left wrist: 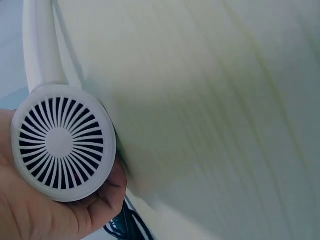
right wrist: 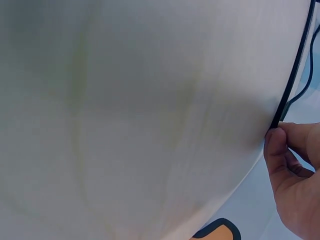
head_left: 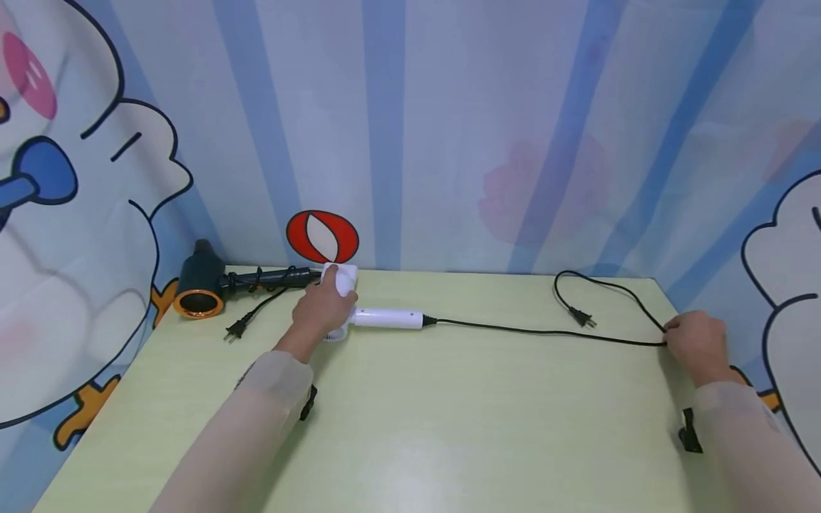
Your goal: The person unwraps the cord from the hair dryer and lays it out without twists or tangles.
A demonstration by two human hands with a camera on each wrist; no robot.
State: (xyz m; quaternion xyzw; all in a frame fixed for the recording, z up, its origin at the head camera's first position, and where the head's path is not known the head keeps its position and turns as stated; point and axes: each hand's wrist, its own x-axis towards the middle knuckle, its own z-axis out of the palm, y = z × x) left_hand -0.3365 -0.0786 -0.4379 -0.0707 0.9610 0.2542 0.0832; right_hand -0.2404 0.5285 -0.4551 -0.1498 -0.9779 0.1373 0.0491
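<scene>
A white hair dryer (head_left: 388,318) lies on the table with its handle pointing right. My left hand (head_left: 325,308) grips its head; in the left wrist view the round slotted air grille (left wrist: 60,142) faces the camera, with fingers curled round its edge. From the handle a black cord (head_left: 545,330) runs almost straight to the right. At the table's right edge my right hand (head_left: 697,347) pinches that cord between thumb and fingertips, as the right wrist view also shows. Beyond the pinch the cord loops back, and its two-pin plug (head_left: 581,317) rests on the table.
At the back left lies a dark hair dryer (head_left: 204,278) with an orange ring, its cord wound round the handle and its plug (head_left: 236,329) on the table (head_left: 449,420). A printed blue striped backdrop (head_left: 442,142) stands behind the table and at both sides.
</scene>
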